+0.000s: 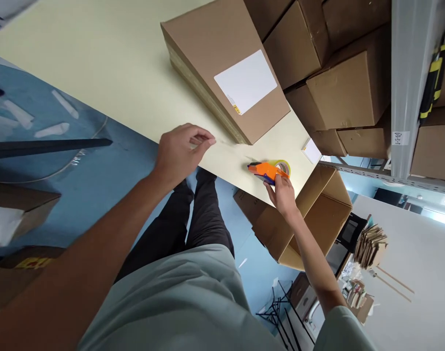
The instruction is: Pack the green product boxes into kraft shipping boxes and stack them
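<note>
My right hand (282, 194) grips an orange tape dispenser (265, 170) with a yellow-edged roll of tape (283, 167), held low over the front part of the table. To its left, my left hand (183, 148) is closed in a pinch above the table's edge. A faint clear strip of tape (227, 143) shows between its fingertips and the dispenser. Just beyond both hands, a closed cardboard box (203, 36) lies on the table. The box has a white label (248, 82) on top and tape along its near side.
The pale yellow table (108, 63) runs diagonally across the view. A small white label pad (311, 150) lies near its right end. Stacked cartons (342, 92) fill a metal shelf (408, 87) behind. An open carton (326, 209) stands on the floor at right, close to my right forearm.
</note>
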A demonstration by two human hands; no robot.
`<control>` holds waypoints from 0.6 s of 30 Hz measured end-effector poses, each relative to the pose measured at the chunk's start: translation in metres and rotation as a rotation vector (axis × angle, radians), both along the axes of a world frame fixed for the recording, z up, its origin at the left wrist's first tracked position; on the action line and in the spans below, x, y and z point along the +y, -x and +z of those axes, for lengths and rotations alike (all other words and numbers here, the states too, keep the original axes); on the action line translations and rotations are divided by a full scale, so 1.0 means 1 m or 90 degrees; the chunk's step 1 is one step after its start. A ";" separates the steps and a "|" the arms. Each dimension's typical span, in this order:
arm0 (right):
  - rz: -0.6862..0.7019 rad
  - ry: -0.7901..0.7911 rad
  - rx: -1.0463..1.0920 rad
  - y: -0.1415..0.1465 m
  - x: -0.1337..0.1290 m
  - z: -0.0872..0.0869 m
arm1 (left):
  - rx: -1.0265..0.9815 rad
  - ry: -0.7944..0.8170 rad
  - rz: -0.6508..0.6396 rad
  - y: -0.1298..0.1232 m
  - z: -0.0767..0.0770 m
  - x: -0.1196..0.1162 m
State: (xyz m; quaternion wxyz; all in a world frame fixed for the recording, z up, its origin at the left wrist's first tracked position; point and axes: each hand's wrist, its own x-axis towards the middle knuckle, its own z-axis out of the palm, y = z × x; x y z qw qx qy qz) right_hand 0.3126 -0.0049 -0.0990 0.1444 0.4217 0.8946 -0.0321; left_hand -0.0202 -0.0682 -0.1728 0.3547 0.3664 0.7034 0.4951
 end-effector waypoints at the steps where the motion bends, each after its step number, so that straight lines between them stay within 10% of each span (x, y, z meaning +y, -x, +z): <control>1: -0.009 -0.008 -0.003 0.001 0.006 -0.007 | 0.002 -0.003 0.014 -0.003 -0.002 0.009; 18: -0.112 -0.085 0.022 0.024 -0.011 -0.044 | -0.053 -0.066 0.180 -0.056 -0.030 0.058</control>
